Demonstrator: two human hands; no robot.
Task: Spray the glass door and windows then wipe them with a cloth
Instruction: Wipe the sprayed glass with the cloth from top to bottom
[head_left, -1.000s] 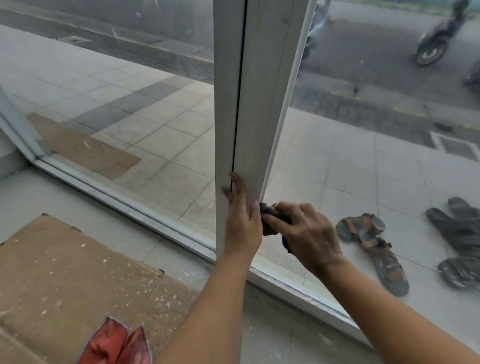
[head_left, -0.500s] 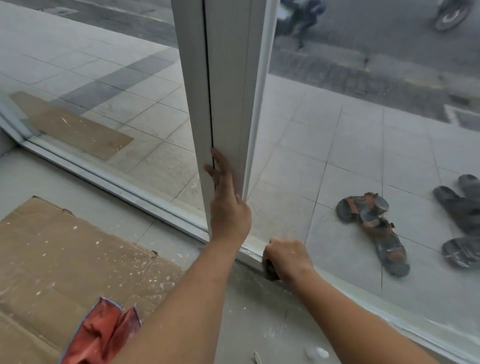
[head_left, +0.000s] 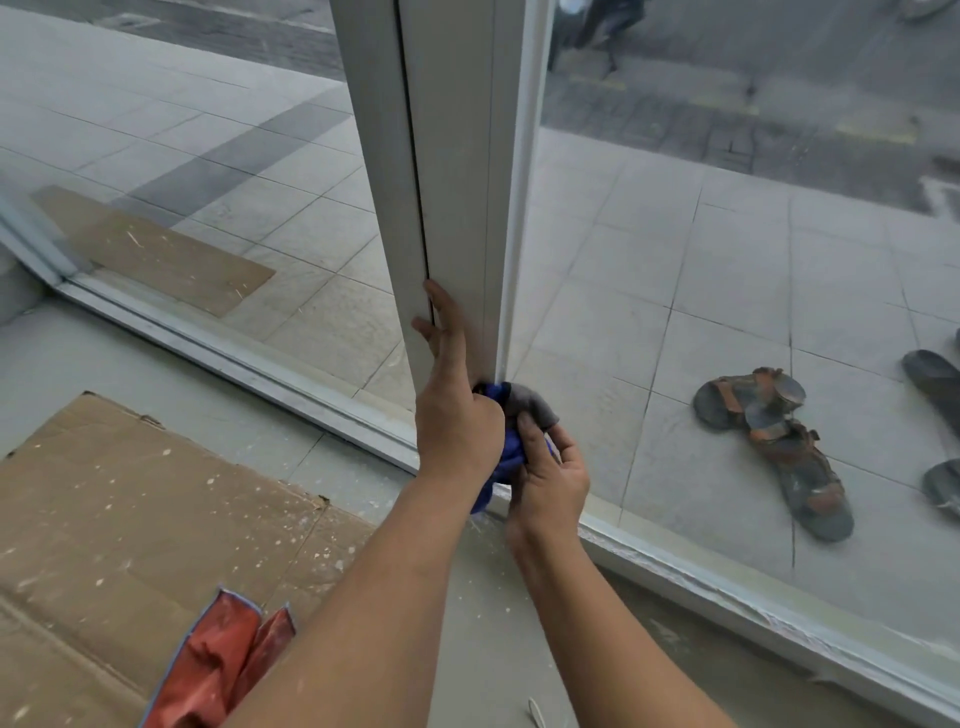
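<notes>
While the left hand lies flat against the white frame post, fingers straight and pointing up along its seam, the right hand clutches a bunched blue-and-grey cloth at the foot of that post, just where the upright meets the bottom rail. The flat left hand appears to steady a person bent low over the work. The cloth is wadded tight, probably so that it can be pushed into the corner where dirt gathers. Both hands sit close together, the cloth wedged between them and touching the post's base.

Large glass panes flank the post on either side. No spray bottle is in view, so this looks like the wiping stage, aimed at the frame's lowest joint rather than the open glass. A sheet of cardboard, flecked with white specks, lies on the indoor floor to the left, likely laid there to protect it. A piece of red material shows at the lower edge; what it is cannot be told. Beyond the glass, worn sandals rest on the tiled pavement.
</notes>
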